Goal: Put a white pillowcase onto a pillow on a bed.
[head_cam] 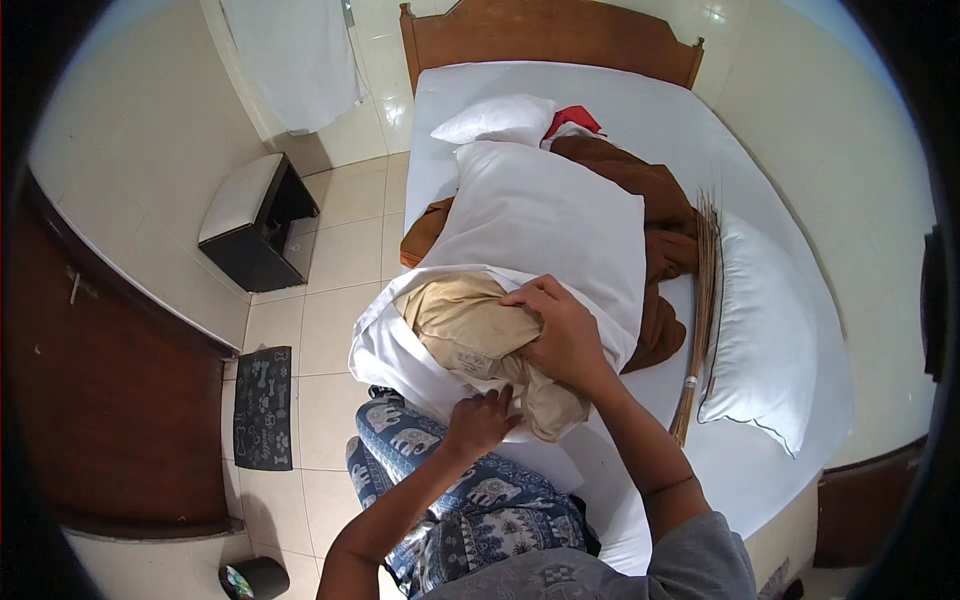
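A white pillowcase (536,214) lies over the bed, its mouth spread around a beige pillow (461,315) that bears a printed tag. My right hand (562,337) grips the beige pillow near its right edge, thumb and fingers bent into the fabric. Lower down, my left hand (484,420) touches the pillowcase's near edge beside the pillow's crumpled end; whether its fingers pinch the cloth is unclear. Part of the beige pillow is hidden inside the white cloth.
On the bed sheet (750,480) lie a small white pillow (499,120), brown cloth (660,255), a stick broom (701,315) and a large white pillow (761,337). A wooden headboard (547,37) rises behind. Left stand a black-sided stool (259,225), a doormat (263,409) and a bin (266,577).
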`<action>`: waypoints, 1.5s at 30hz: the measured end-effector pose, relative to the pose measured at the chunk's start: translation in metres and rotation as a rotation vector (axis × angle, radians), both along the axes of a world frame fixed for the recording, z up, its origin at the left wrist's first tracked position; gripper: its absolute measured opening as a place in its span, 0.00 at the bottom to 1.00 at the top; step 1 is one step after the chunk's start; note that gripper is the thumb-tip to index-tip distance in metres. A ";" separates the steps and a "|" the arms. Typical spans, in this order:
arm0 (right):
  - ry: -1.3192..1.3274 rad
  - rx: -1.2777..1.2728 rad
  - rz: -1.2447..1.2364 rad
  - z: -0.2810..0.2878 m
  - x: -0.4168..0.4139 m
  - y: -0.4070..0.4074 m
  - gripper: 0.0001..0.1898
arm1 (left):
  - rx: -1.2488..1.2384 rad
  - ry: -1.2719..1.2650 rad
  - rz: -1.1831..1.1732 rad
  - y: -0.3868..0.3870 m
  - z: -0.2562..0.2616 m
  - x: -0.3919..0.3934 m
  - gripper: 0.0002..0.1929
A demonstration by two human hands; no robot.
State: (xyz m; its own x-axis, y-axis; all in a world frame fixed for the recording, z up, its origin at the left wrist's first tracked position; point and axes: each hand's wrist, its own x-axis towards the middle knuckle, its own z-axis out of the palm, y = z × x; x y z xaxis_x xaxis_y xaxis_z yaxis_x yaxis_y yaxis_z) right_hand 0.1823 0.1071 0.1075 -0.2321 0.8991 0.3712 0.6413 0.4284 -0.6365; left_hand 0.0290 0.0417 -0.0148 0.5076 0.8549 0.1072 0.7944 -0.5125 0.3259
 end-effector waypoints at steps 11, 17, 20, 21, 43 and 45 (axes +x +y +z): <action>-0.248 0.328 0.325 -0.057 -0.019 -0.023 0.24 | 0.528 -0.286 -0.269 -0.047 0.063 0.012 0.11; 0.012 0.103 0.652 -0.049 0.031 -0.048 0.18 | 0.397 -0.274 -0.179 -0.033 0.065 -0.006 0.17; 0.006 -0.337 0.564 -0.035 0.058 -0.080 0.15 | 0.335 -0.376 -0.120 -0.033 0.063 0.000 0.13; -0.166 -0.281 0.525 -0.033 0.060 -0.093 0.15 | 0.212 -0.387 -0.118 -0.032 0.061 0.002 0.14; -0.290 -0.353 -0.241 -0.075 0.133 -0.120 0.12 | -0.143 -0.052 0.131 0.030 0.078 -0.075 0.19; -0.531 -0.335 -0.266 -0.089 0.120 -0.122 0.14 | -0.044 0.074 -0.086 0.027 0.055 -0.067 0.25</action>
State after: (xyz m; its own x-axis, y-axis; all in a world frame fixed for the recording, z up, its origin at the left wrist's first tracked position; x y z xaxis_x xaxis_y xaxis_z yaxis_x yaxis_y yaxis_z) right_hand 0.3023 -0.0152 0.0185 -0.0612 0.9973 -0.0407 0.9597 0.0476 -0.2770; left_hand -0.0377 0.0689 0.0399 0.5843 0.8110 0.0297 0.7709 -0.5661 0.2919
